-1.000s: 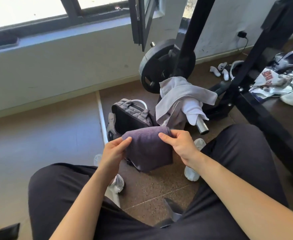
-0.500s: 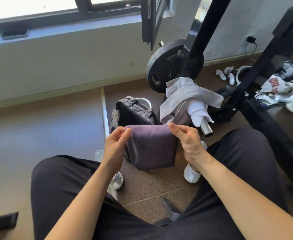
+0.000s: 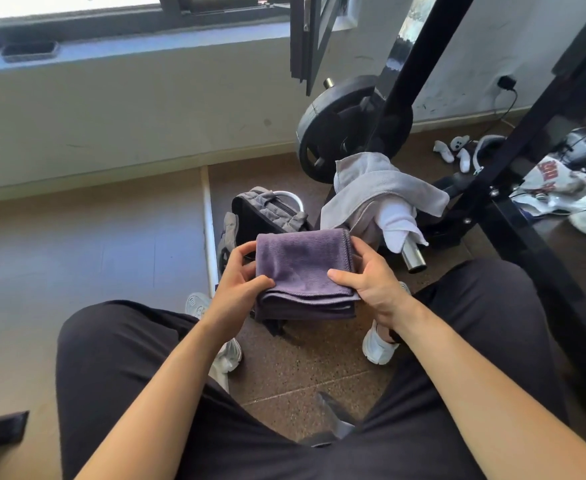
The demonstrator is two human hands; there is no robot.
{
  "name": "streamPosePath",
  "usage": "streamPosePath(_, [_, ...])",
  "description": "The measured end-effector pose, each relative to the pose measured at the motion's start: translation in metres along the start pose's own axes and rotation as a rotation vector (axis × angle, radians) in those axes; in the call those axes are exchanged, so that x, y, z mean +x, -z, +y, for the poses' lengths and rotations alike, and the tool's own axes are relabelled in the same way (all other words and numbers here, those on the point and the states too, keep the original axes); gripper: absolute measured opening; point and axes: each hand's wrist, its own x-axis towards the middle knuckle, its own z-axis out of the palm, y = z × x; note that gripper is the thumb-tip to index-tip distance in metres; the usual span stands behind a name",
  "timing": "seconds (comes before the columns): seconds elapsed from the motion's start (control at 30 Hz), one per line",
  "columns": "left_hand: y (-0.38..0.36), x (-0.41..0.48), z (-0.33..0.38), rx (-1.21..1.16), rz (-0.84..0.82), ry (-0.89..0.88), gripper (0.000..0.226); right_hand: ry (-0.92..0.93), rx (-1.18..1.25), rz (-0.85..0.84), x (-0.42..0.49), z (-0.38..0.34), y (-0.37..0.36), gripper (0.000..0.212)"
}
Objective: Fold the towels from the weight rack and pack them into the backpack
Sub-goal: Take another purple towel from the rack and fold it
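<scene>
The purple towel (image 3: 302, 268) is folded into a compact layered rectangle, held roughly level in mid-air, with the left hand (image 3: 239, 282) and right hand (image 3: 371, 282) gripping its opposite sides. A grey towel (image 3: 378, 181) and a white towel (image 3: 397, 221) hang unfolded over the steel bar (image 3: 412, 258) of the black weight rack (image 3: 409, 71). The dark backpack (image 3: 263, 213) stands on the floor (image 3: 319, 358), just behind the purple towel.

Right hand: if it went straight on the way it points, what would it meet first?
The purple towel that the right hand grips; beyond, probably the backpack, depth unclear.
</scene>
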Motion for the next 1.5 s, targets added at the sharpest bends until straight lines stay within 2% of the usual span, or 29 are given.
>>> streamPosePath(0.17, [0.002, 0.0, 0.002, -0.123, -0.07, 0.099, 0.061, 0.051, 0.07, 0.036, -0.003, -0.002, -0.001, 0.053])
streamPosePath(0.3, [0.006, -0.001, 0.003, -0.11, -0.151, 0.155, 0.059, 0.102, 0.097, 0.014, -0.006, -0.004, 0.0, 0.05])
streamPosePath(0.43, [0.007, -0.002, 0.004, -0.132, -0.157, 0.102, 0.039, 0.097, 0.148, 0.014, -0.006, -0.004, -0.001, 0.044])
streamPosePath(0.67, [0.01, -0.004, 0.013, -0.45, -0.298, -0.026, 0.045, -0.03, 0.426, -0.125, -0.008, -0.008, 0.004, 0.033])
streamPosePath(0.77, [0.014, -0.002, 0.011, -0.485, -0.319, -0.027, 0.033, -0.016, 0.451, -0.189, -0.009, -0.011, 0.004, 0.028])
streamPosePath(0.9, [0.014, 0.002, 0.011, -0.459, -0.264, 0.043, 0.009, 0.098, 0.293, -0.178, -0.008, -0.009, 0.005, 0.036])
streamPosePath(1.0, [0.013, 0.003, 0.015, -0.472, -0.178, 0.164, 0.024, 0.259, -0.066, -0.141, -0.004, 0.0, 0.007, 0.039])
streamPosePath(1.13, [0.007, 0.001, 0.009, -0.125, -0.117, 0.139, 0.025, 0.317, -0.346, -0.201, -0.001, 0.005, 0.005, 0.047])
streamPosePath(1.2, [0.01, 0.002, 0.003, -0.124, -0.107, 0.09, 0.028, 0.272, -0.368, -0.262, -0.002, 0.004, 0.01, 0.044])
streamPosePath(1.23, [0.012, 0.003, 0.003, -0.133, -0.105, 0.069, 0.033, 0.232, -0.306, -0.267, -0.004, 0.002, 0.014, 0.038])
streamPosePath(1.33, [0.021, 0.002, 0.006, -0.117, -0.14, -0.002, 0.035, 0.13, -0.028, -0.191, -0.005, -0.007, 0.025, 0.02])
streamPosePath(1.4, [0.022, 0.002, 0.007, -0.095, -0.203, -0.027, 0.033, 0.128, -0.055, -0.145, -0.003, -0.01, 0.024, 0.014])
streamPosePath(1.5, [0.017, -0.002, 0.009, -0.009, -0.302, -0.064, 0.033, 0.114, -0.314, -0.23, -0.003, -0.01, 0.008, 0.049])
